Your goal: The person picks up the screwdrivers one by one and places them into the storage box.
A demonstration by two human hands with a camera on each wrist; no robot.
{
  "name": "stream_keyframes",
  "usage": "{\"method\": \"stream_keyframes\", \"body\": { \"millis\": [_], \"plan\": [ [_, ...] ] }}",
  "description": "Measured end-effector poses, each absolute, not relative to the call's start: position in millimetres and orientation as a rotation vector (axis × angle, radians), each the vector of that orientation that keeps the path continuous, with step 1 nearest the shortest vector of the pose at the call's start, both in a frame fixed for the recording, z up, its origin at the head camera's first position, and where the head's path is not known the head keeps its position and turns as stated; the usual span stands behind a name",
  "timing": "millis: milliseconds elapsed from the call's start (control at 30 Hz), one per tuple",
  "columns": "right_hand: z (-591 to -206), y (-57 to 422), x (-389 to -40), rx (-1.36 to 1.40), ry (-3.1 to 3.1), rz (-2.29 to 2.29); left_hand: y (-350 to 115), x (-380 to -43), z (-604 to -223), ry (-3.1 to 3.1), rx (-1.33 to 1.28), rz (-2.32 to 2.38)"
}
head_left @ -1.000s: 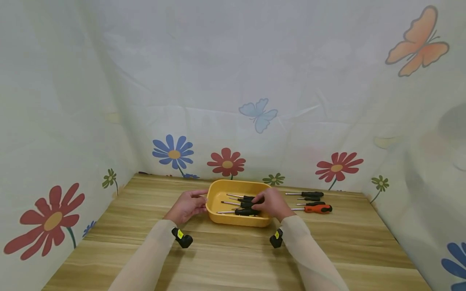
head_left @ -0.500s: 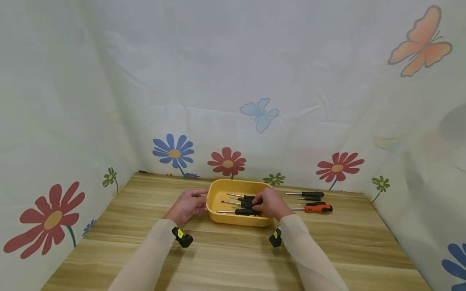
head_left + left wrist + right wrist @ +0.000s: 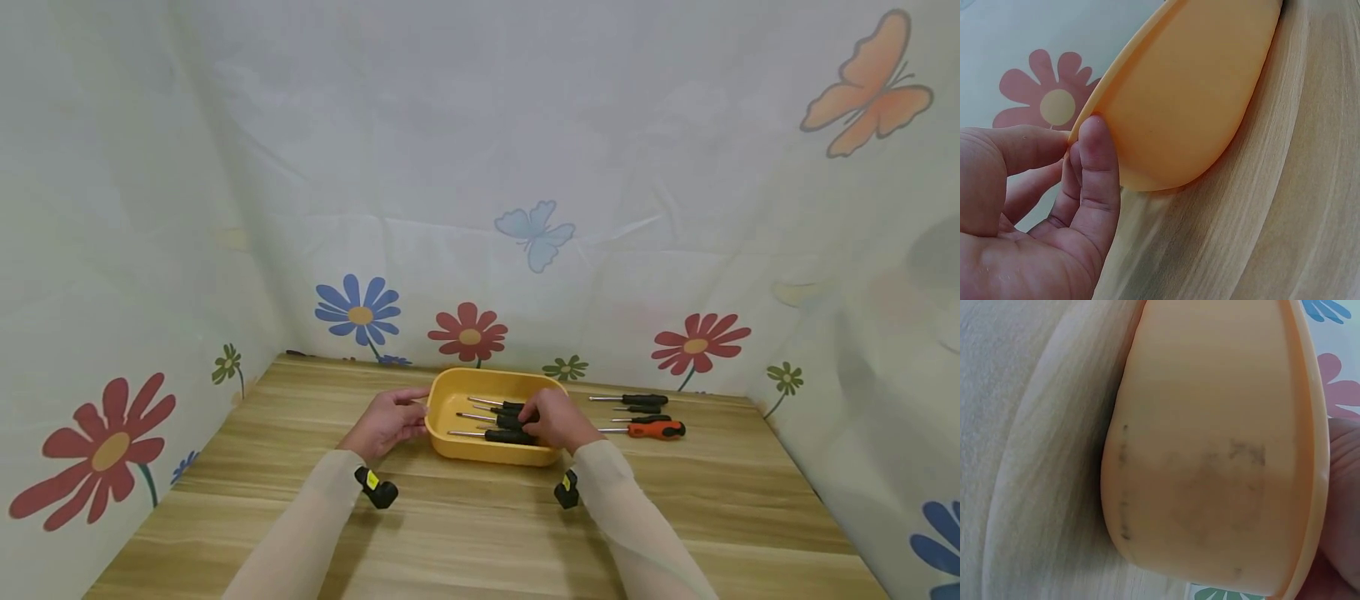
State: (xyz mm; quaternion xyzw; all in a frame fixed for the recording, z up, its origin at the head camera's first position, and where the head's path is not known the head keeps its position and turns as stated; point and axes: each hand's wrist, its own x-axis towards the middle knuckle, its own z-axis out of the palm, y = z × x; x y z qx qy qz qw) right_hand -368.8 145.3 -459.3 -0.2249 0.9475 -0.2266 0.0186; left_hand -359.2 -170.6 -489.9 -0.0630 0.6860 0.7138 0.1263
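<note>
In the head view, a yellow plastic bin (image 3: pixel 452 402) sits on the table with several black-handled screwdrivers lying in it, shafts pointing left. My left hand (image 3: pixel 384 423) holds the bin's left end. The left wrist view shows its fingers (image 3: pixel 1097 150) against the outer wall and rim. Reaching over the bin's right end, my right hand (image 3: pixel 558 418) pinches the handle of a black screwdriver (image 3: pixel 507 422); the fingertips partly cover that handle. Another screwdriver (image 3: pixel 508 436) lies nearest the front wall. In the right wrist view, the bin's wall (image 3: pixel 1210 425) hides most of the right hand.
Right of the bin, several more screwdrivers lie on the wooden table (image 3: pixel 465 533), including one with an orange-and-black handle (image 3: pixel 656 430) and a black one (image 3: pixel 643 401) at the back. A flower-printed curtain (image 3: pixel 420 250) stands behind the table and on both sides.
Hardly anything differs. Both hands keep their places on the bin and at the screwdrivers; the head view has shifted very slightly.
</note>
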Motion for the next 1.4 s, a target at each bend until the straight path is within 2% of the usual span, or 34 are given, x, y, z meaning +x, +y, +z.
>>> {"method": "stream_keyframes", "body": {
  "millis": [600,933,1400],
  "plan": [
    [-458,159,-369,-0.752,2.902,-0.848,-170,-358,-490,1.995,-0.161,2.088],
    [-451,179,-367,-0.917,2.928,-0.949,-170,-359,-490,2.007,-0.175,2.072],
    [-448,209,-368,-0.687,2.886,-1.187,-171,-359,-491,2.002,-0.178,2.076]
  ]
}}
